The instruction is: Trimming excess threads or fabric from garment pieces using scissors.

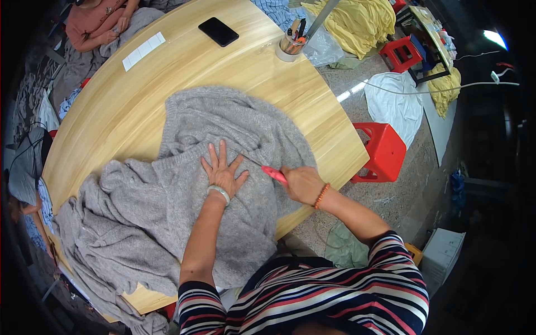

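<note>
A grey knitted sweater (195, 192) lies spread and folded over the wooden table. My left hand (223, 176) rests flat on the knit with its fingers apart, a pale bangle at the wrist. To its right, my right hand (303, 185) is closed around a pink-handled tool (274, 174). A thin, dark shaft seems to run from the handle toward the left, low over the fabric; its tip is too fine to make out. An orange bead bracelet circles my right wrist.
On the wooden table (114, 131) are a black phone (218, 32), a white paper strip (143, 51) and a pen cup (291, 46). A red stool (381, 153) stands right of the table. Another person (100, 25) sits at the far left, and yellow cloth (363, 22) lies beyond.
</note>
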The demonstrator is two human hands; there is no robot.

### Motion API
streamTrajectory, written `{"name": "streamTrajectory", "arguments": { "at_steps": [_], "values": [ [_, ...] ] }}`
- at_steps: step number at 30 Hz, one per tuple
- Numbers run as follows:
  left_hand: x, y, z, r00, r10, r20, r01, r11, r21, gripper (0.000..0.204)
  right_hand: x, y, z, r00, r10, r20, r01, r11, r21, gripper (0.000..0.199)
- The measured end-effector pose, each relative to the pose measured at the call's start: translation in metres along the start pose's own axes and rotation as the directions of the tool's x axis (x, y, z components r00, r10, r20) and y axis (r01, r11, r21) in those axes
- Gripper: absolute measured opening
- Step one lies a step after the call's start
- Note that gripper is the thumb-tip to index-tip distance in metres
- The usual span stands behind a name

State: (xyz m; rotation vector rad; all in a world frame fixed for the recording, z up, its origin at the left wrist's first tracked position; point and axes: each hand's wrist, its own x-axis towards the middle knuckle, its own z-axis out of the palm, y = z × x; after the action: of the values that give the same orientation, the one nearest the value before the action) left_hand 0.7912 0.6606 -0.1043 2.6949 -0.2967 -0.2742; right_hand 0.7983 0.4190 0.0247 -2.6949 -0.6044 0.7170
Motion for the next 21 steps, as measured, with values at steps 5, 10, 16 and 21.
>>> {"name": "streamTrajectory", "arguments": {
  "at_steps": [5, 10, 16, 21],
  "values": [
    [0.003, 0.002, -0.002, 0.997, -0.015, 0.072, 0.015, 1.000, 0.005, 0.059, 0.015, 0.007, -0.011, 0.996, -0.004, 0.085, 0.003, 1.000, 0.009, 0.020],
    [0.004, 0.001, -0.010, 0.995, -0.042, 0.092, 0.041, 0.999, 0.014, 0.063, -0.043, 0.021, -0.024, 0.979, 0.024, 0.202, -0.027, 1.000, 0.012, 0.023],
    [0.005, 0.004, -0.017, 0.992, -0.071, 0.107, 0.069, 0.997, 0.016, 0.066, -0.080, 0.024, 0.003, 0.999, 0.035, 0.041, -0.040, 0.992, 0.120, 0.019],
    [-0.019, 0.034, -0.014, 0.994, 0.010, -0.107, -0.017, 0.998, -0.068, 0.058, -0.100, 0.033, 0.014, 0.997, 0.037, -0.074, -0.030, 0.995, 0.092, 0.019]
  ]
}}
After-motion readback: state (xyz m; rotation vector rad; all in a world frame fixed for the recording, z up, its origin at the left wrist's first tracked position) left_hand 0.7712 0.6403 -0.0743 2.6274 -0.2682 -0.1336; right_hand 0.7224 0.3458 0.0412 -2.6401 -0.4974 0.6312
